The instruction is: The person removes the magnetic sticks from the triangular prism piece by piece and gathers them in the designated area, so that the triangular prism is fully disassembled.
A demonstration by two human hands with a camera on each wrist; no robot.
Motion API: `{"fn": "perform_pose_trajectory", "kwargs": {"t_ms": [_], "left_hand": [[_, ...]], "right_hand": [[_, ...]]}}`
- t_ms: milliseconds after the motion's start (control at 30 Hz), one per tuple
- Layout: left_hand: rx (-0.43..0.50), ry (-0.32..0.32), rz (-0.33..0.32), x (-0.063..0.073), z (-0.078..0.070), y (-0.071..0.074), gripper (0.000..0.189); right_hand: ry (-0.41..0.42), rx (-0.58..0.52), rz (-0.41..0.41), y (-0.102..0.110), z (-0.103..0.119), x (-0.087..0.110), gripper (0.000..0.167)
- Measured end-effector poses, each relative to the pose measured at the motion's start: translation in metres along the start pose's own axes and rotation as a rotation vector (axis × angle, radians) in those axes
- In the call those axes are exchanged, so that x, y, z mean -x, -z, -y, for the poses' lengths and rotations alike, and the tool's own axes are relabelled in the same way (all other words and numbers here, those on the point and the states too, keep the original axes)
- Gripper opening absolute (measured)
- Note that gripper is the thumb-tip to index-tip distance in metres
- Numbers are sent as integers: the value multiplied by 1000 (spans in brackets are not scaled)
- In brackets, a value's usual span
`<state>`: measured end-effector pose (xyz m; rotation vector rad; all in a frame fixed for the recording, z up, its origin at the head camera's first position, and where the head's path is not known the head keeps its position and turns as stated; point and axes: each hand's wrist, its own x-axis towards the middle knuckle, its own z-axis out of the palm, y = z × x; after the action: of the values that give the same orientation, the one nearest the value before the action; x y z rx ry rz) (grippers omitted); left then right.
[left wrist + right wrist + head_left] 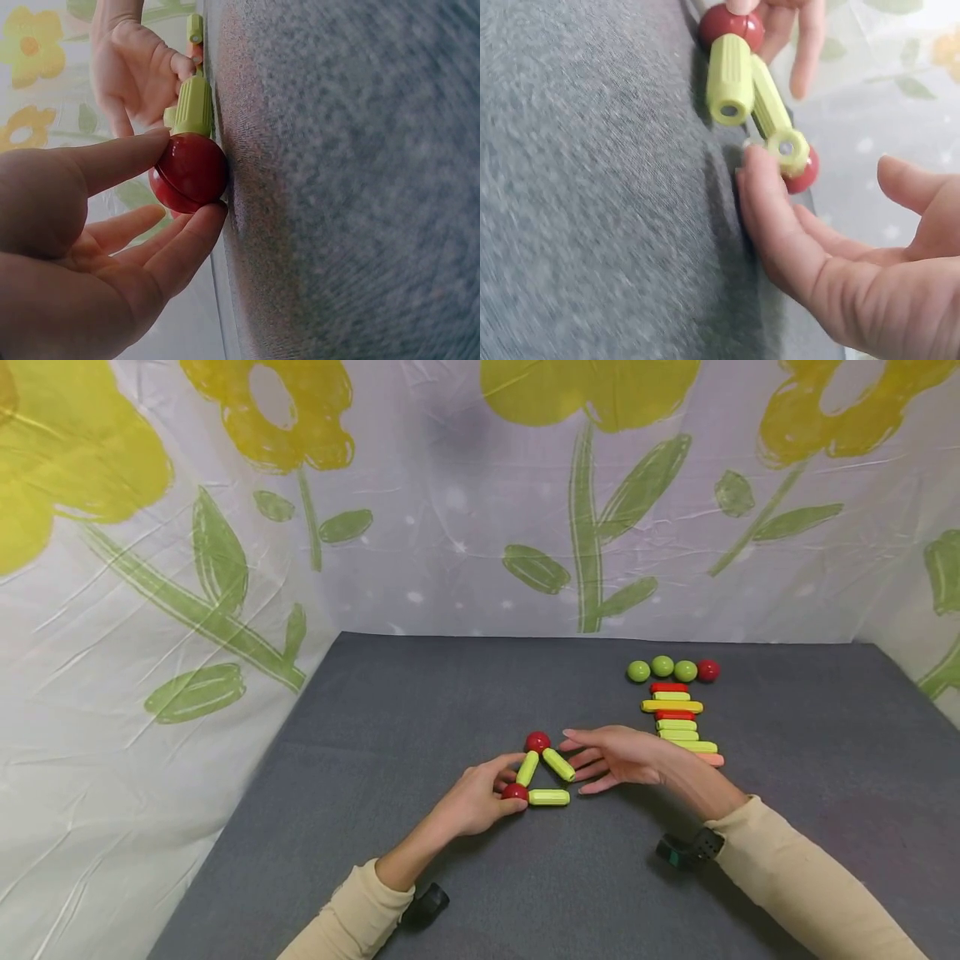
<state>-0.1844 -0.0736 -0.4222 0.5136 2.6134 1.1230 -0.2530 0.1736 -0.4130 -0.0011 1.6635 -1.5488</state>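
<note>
My left hand (474, 800) pinches a red ball (191, 172) between thumb and fingers, low at the table. Two yellow-green ribbed rods lead off that ball: the bottom rod (549, 797) points right, and the left slanted rod (528, 769) reaches up to another red ball (537, 742). From this upper ball the right slanted rod (558, 765) runs down, so the pieces outline a triangle with a gap at its lower right corner. Beside that gap my right hand (618, 757) holds nothing, its fingers spread and the fingertips (761, 161) close to the slanted rod's free end.
Behind my right hand lies a column of red, yellow, green and orange rods (672, 706). Beyond it sit several green balls (662, 666) and one red ball (708, 671) in a row. A flowered curtain (450, 527) hangs along the back of the dark table (360, 718).
</note>
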Motion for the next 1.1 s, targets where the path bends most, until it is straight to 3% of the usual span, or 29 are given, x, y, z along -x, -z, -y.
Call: {"fn": "perform_pose_trajectory", "kwargs": {"t_ms": [200,467,633,833,1100], "left_hand": [[3,0,3,-1,1,-1,58],[1,-3,4,0,1,0,57],[7,-18,1,0,2,0,58],[15,-31,-3,0,3,0,57],[15,-25,-2,1,1,0,57]], "right_hand": [[-10,18,-47,-7,0,-6,57],[54,206,-135,-17,-1,-14,51],[100,270,-177,-20,-3,-18,42],[117,270,-178,-18,-6,-20,31],[110,237,-164,-17,-5,-19,35]]}}
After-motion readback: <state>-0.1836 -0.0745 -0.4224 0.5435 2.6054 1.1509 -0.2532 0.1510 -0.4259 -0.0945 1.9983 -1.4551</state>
